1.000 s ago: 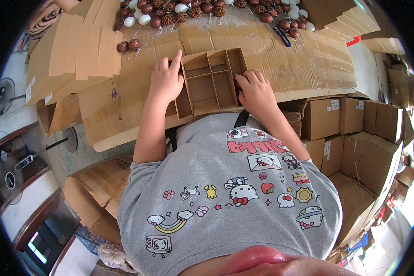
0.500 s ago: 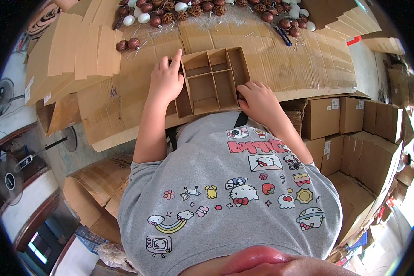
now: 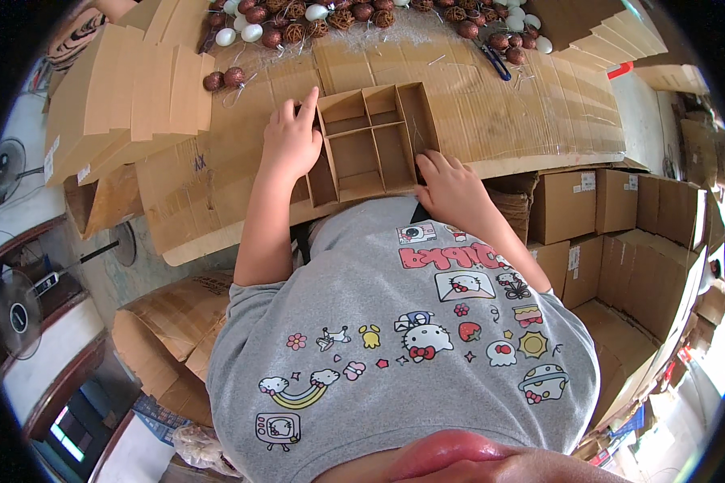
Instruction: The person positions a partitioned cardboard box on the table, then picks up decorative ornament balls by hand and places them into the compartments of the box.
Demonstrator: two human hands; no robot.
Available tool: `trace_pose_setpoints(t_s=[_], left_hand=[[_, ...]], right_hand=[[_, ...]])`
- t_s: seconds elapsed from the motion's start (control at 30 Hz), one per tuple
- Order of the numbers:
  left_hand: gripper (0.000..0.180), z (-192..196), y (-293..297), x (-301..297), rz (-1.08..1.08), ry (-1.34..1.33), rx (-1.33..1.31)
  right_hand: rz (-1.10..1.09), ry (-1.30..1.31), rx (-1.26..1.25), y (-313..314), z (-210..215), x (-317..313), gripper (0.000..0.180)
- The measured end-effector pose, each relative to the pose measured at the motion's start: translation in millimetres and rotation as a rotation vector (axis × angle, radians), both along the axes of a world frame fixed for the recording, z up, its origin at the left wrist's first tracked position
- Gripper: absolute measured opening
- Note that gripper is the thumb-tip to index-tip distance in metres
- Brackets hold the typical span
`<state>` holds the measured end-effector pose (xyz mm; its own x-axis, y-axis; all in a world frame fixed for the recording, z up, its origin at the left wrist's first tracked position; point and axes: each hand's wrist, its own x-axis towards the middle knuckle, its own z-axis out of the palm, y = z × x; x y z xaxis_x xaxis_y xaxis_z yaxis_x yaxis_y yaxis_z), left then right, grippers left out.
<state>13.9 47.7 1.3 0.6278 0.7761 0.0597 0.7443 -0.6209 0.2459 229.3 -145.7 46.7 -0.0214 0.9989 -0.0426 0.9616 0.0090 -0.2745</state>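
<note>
A shallow brown cardboard box with dividers (image 3: 356, 157) lies on the cardboard-covered table in front of me, its several compartments facing up with no contents visible. My left hand (image 3: 292, 138) holds its left wall, index finger stretched along the edge toward the far corner and thumb at the rim. At the near right corner, the bent fingers of my right hand (image 3: 453, 181) grip the right wall; part of the fingertips is hidden. A faint thin strand seems to show in the right-hand compartment.
Brown glitter balls (image 3: 234, 76), white balls (image 3: 252, 32) and woven balls (image 3: 342, 18) crowd the table's far side. A dark blue-handled tool (image 3: 498, 63) lies nearby. Stacked cardboard pieces (image 3: 137, 88) stand at left. Open cartons (image 3: 644, 274) sit at right, fans (image 3: 18, 314) at far left.
My right hand has slid slightly nearer to me along the box's right wall, its fingers shifted. The left hand and the box stay in place.
</note>
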Motion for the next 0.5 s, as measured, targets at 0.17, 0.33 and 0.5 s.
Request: trace_pose_setpoints(t_s=[0.17,0.33,0.5], left_hand=[[0.07,5,2,1,-0.017,0.011,-0.012],[0.07,2,15,-13,-0.068,-0.28,-0.176],[0.053,12,40,-19,0.088,-0.577,-0.3]], right_hand=[[0.019,-0.02,-0.024,0,1,2,0.053],[0.002,0.136,0.008,6,19,12,0.053],[-0.155,0.126,0.035,17,15,35,0.048]])
